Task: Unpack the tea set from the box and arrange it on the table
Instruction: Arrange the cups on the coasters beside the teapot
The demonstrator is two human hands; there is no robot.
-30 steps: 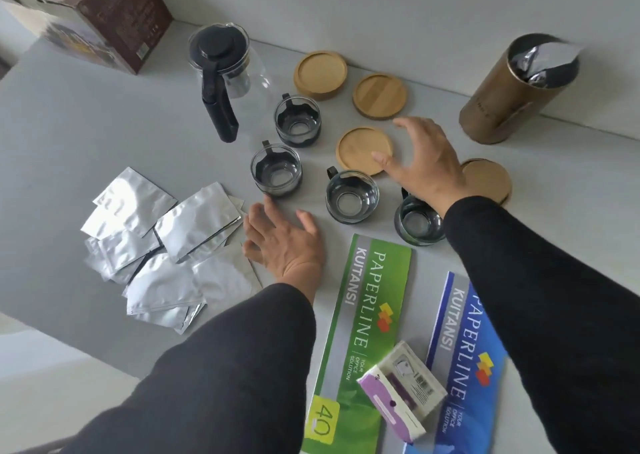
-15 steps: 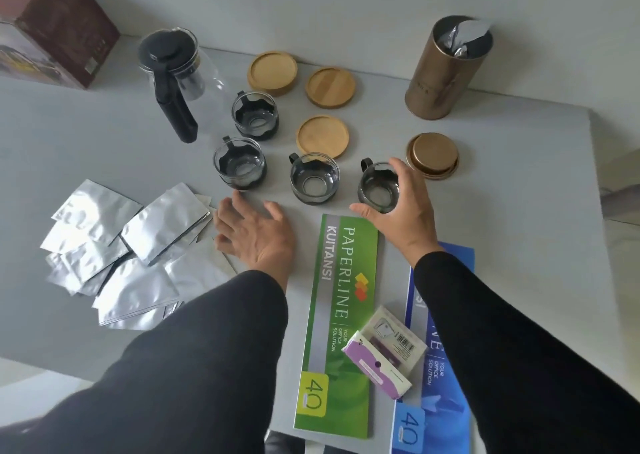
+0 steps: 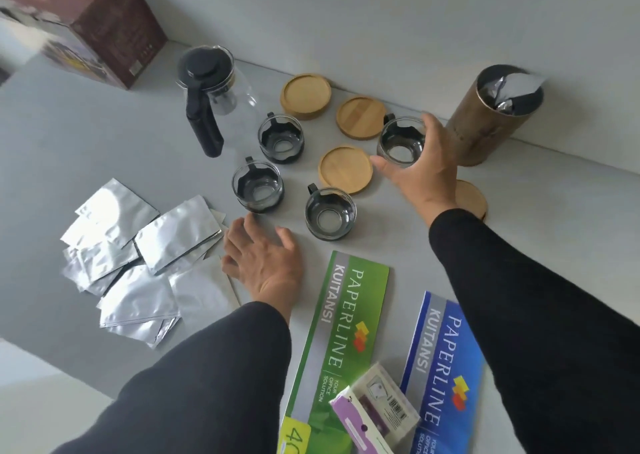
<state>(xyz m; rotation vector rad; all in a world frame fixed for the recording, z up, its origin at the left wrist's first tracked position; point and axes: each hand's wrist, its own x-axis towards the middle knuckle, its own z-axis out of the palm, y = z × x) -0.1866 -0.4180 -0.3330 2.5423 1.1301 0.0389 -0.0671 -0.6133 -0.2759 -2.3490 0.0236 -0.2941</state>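
Right hand [image 3: 420, 173] wraps a glass cup [image 3: 400, 142], thumb and fingers round its wall, carried above the bamboo coasters [image 3: 345, 170], probably to seat it on one. Left hand [image 3: 265, 263] flat and spread on the grey table [image 3: 104, 148], holding nothing, likely bracing. Three more cups [image 3: 258, 187] stand near the glass teapot [image 3: 216, 90]. Box [image 3: 86, 20] at far left.

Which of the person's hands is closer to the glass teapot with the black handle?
Left. The left hand lies flat on the table below the glass teapot, just past two cups. The right hand is farther off to the right, gripping a glass cup.
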